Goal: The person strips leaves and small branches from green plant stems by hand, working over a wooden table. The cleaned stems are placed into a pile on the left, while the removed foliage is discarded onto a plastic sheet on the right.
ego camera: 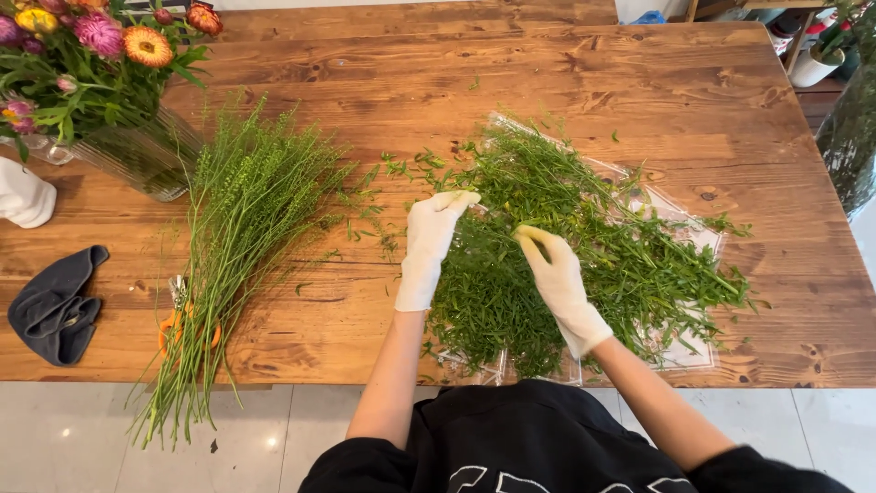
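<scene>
Black top nearest cam, bare forearms going up to both gloved hands. Left hand (429, 248) lies on the near-left edge of the leafy pile (584, 246), fingers loosely together, tips pinching a sprig w/ light grip. Right hand (558, 283) rests mid-pile, fingers curled into the stems; can't tell if it's clamped on one. Pile sits on clear wrap (693, 351) on the tabletop (511, 73), directly under both hands. Stems look light, thin, bendy, tangled, leaves prob. shed easily; best taken low on the bare stem, not the tips. Long axis runs from near-left of the hands to far-right, roughly diagonal. Well left of the left hand: grass bundle (228, 246), orange scissors (173, 324) under it, grey cloth (55, 306), vase (137, 155).
</scene>
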